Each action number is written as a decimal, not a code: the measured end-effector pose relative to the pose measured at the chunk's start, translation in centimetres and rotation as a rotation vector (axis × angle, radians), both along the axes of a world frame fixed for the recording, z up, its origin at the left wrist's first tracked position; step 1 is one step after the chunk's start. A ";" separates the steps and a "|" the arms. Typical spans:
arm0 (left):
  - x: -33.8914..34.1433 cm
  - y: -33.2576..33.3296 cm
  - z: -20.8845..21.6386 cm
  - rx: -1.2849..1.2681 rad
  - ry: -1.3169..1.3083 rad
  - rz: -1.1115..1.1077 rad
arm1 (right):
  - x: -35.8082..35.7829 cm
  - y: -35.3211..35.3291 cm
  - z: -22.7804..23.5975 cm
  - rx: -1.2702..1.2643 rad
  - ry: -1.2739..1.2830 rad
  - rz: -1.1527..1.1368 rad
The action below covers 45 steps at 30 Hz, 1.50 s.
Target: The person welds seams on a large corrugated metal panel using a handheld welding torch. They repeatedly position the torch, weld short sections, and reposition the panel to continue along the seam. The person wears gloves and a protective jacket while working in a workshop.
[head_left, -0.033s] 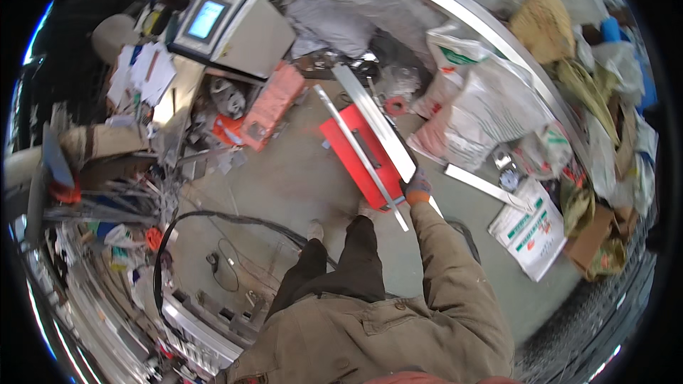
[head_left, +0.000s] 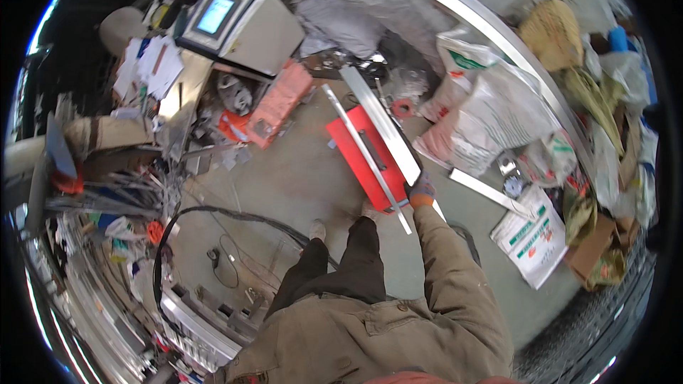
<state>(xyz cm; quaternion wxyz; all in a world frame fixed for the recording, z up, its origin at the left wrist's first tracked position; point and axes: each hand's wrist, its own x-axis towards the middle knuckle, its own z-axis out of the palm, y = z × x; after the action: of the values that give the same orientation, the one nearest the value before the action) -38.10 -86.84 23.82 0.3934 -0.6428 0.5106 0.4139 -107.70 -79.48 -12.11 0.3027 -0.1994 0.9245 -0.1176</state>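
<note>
My right hand (head_left: 421,190), in a grey glove with an orange cuff, is at the near end of a wide silver metal profile (head_left: 383,126). Its fingers look closed round that end, though the profile partly hides them. Beneath the profile is a red case-like box (head_left: 350,154) with a dark handle on its face. A thinner metal bar (head_left: 365,154) slants across the red box, roughly parallel to the profile, and no hand touches it. My left hand is out of sight.
A machine with a lit screen (head_left: 215,14) stands far left, beside a pink-red block (head_left: 280,103). White sacks (head_left: 491,110) are piled to the right, near another metal strip (head_left: 489,190). A black cable (head_left: 235,215) loops over the floor at left.
The whole view has shifted slightly, so the scene sits a little further right and lower. My right hand remains at the profile's near end.
</note>
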 end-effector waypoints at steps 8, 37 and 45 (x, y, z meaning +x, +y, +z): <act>1.7 5.8 2.2 -0.004 -0.042 0.141 | 2.0 -1.5 -4.3 0.238 0.026 0.026; 30.4 -4.1 -9.2 -0.178 0.286 0.550 | 30.5 -18.9 12.0 -0.058 -0.234 0.112; 38.0 -14.9 -14.0 -0.249 0.397 0.611 | 50.7 -27.8 17.6 0.007 -0.103 0.516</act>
<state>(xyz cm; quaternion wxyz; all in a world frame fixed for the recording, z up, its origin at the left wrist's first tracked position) -0.07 -101.70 9.87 0.0644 -0.7155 0.4080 0.5634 -57.04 -107.25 5.46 0.3700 -0.4212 0.8269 -0.0432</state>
